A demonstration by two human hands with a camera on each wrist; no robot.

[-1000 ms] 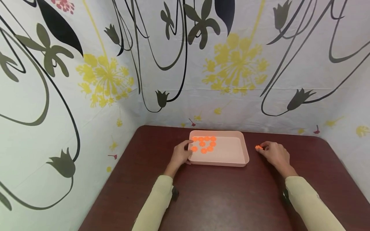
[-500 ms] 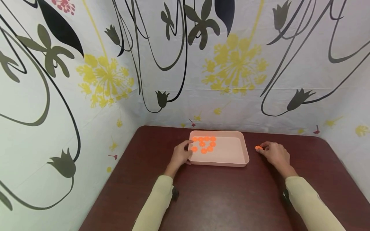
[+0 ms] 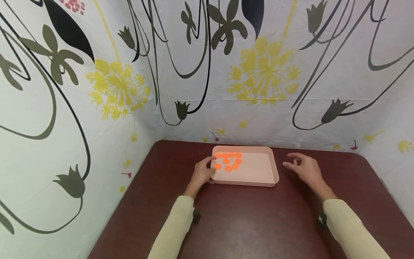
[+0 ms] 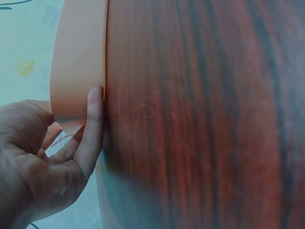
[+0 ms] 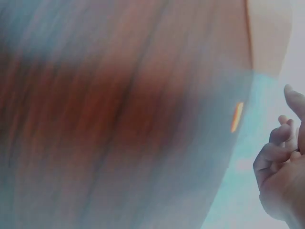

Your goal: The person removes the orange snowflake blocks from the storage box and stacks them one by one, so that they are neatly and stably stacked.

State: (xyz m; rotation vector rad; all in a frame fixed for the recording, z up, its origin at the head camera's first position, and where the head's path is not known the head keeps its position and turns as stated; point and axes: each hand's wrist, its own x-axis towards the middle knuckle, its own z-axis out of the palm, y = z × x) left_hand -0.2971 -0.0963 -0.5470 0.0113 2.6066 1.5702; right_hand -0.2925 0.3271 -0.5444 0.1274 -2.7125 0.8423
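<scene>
tray (image 3: 256, 168): smooth matt plastic | tabletop (image 3: 245, 219): glossy wood-grain | backdrop (image 3: 268, 126): cloth

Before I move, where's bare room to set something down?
Right half of the tray, between the orange pieces and right wall; also the table between the sleeves. Crowded: the tray's left end, with pieces and the left hand. One orange piece shows near the right hand.

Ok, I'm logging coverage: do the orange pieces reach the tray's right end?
No, the head view shows the orange pieces within the left half of the tray, its right end bare.
</scene>
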